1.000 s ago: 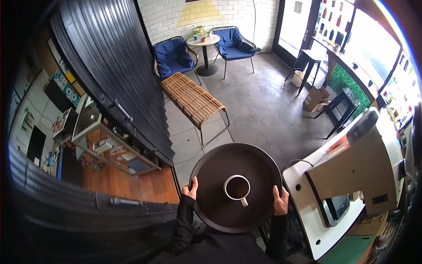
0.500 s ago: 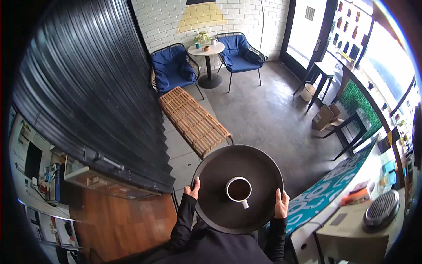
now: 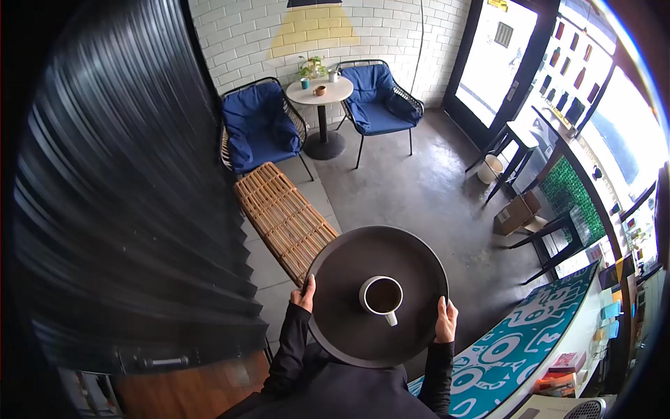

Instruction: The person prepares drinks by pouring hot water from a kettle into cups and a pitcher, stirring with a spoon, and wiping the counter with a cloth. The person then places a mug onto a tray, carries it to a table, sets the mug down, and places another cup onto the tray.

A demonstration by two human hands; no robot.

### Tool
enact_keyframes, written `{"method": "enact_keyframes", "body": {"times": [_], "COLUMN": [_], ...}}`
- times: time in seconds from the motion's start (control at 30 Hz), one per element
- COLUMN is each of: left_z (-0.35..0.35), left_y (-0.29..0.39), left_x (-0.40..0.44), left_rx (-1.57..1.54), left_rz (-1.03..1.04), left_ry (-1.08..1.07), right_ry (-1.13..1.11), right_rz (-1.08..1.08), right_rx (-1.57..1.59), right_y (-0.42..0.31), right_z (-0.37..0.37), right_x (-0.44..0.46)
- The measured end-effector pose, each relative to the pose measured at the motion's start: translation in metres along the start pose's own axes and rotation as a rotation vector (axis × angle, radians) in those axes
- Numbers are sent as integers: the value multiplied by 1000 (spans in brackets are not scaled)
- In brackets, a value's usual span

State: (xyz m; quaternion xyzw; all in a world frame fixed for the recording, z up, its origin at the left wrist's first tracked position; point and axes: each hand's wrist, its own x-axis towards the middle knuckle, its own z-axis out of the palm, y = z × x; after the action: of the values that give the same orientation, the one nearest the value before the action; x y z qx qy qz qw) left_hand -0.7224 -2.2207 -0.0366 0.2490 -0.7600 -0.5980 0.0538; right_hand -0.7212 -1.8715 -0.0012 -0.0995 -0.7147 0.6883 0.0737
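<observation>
A round dark serving tray is held level in front of my body. My left hand grips its left rim, the thumb lying over the edge. On the opposite side my right hand grips the right rim, its thumb also on top. The fingers of both hands are mostly hidden beneath the tray. Near the tray's middle a white cup of dark drink stands upright, its handle pointing toward me. Neither hand touches the cup.
A rattan bench lies ahead, close to the tray's left. Beyond are two blue-cushioned chairs and a round table with cups and a plant. Corrugated metal lines the left. A teal-patterned counter and black stool stand right.
I have moved forward with the tray; the bench, chairs and table appear nearer, and the machine on the right counter has slid mostly out of view. Both hands keep their hold.
</observation>
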Motion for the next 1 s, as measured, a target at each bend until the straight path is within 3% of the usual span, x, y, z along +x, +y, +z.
{"method": "enact_keyframes", "body": {"times": [0.07, 0.17, 0.23, 0.37, 0.43, 0.47, 0.5, 0.6, 0.77, 0.8, 0.87, 0.9, 0.97, 1.0], "left_z": [13, 6, 11, 37, 50, 68, 73, 117, 192, 213, 260, 271, 285, 295], "left_y": [2, 15, 45, 30, 31, 36, 43, 75, 88, 90, 106, 111, 148, 152], "left_x": [43, 89, 103, 164, 191, 200, 210, 233, 300, 306, 326, 339, 349, 356], "left_rx": [-47, 99, -64, -99, 36, -108, -31, -92, 16, 16, -305, -308, -90, -94], "left_rz": [107, -120, -11, 113, -56, 95, -58, 37, -301, -297, 41, 37, -275, -282], "left_ry": [91, -55, -54, 1, -12, 46, -46, 0, -57, -58, 120, 120, -28, -21], "right_ry": [29, 38, 47, 61, 54, 39, 23, -3, -88, -86, -131, -132, -172, -167], "right_rz": [0, -18, 16, 9, 2, 9, 17, 24, 46, 44, 3, 4, 39, 54], "right_rx": [61, -80, -40, 21, 3, 8, 13, 18, -2, 0, -3, -8, -8, 31], "right_y": [-3, -6, -1, 10, 12, 11, 10, 4, 14, 8, -17, -20, -26, -32], "right_z": [26, 41, 54, 70, 70, 69, 68, 59, 22, 15, 7, 3, -6, -6], "right_x": [34, 70, 93, 149, 181, 199, 217, 278, 400, 419, 465, 488, 528, 544]}}
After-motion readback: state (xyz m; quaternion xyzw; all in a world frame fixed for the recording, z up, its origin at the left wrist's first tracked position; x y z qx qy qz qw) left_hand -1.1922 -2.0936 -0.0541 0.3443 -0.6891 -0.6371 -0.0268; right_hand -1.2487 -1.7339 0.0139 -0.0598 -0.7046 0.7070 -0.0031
